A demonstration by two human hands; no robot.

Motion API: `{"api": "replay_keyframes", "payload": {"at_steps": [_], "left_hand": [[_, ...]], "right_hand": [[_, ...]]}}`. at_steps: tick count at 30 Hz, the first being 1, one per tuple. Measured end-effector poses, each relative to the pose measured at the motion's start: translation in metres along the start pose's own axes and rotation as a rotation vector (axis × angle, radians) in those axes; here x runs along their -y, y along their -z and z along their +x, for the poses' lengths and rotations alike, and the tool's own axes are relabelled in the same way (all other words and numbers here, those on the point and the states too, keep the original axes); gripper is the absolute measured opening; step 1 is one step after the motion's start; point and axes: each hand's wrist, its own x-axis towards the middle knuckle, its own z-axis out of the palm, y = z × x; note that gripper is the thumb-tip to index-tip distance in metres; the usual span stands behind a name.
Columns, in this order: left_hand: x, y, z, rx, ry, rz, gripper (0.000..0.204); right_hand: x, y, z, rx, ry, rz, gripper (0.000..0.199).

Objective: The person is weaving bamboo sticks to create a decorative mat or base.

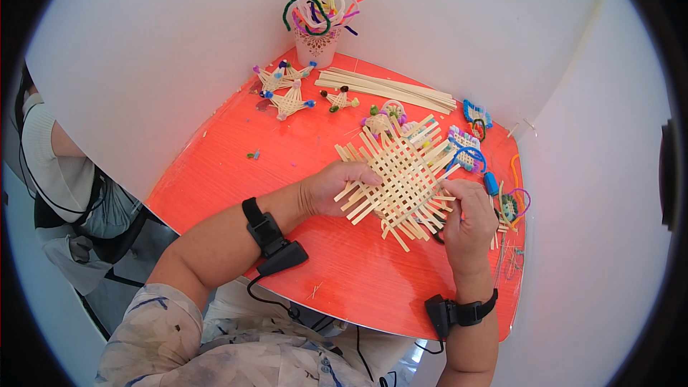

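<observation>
A woven mat of pale bamboo strips (401, 178), with loose strip ends sticking out all round, is held up over the red table. My left hand (342, 185) grips its left side, thumb on top and the other fingers hidden beneath. At the mat's right edge my right hand (469, 218) is closed, its fingers pinching the end of a strip. Just beyond the mat, small woven pieces with coloured trim (387, 115) are partly covered by it.
The red table (236, 172) stands between white panels. At its back are a white pot of coloured pipe cleaners (315, 43), a bundle of flat bamboo strips (387, 89) and several woven stars (290, 102). Coloured woven pieces (466, 147) line the right side. Another person (64, 150) sits beyond the left panel.
</observation>
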Motion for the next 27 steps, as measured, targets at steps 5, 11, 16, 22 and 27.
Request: {"api": "replay_keyframes", "payload": {"at_steps": [5,11,16,22,27], "left_hand": [[0.001,0.001,0.001,-0.007,-0.009,0.000,0.038],[0.002,0.004,0.000,-0.046,0.002,0.007,0.036],[0.002,0.011,0.000,-0.015,0.004,0.013,0.036],[0.001,-0.004,0.001,-0.010,-0.013,0.033,0.041],[-0.001,0.000,-0.001,-0.004,0.006,0.022,0.044]], "right_hand": [[0.001,0.001,-0.001,0.019,0.005,-0.028,0.035],[0.002,0.001,-0.002,0.024,0.019,-0.043,0.033],[-0.001,-0.001,0.000,0.001,-0.043,0.003,0.023],[-0.004,-0.004,-0.002,-0.059,-0.091,0.086,0.017],[-0.005,-0.007,-0.003,-0.039,-0.068,0.045,0.022]]}}
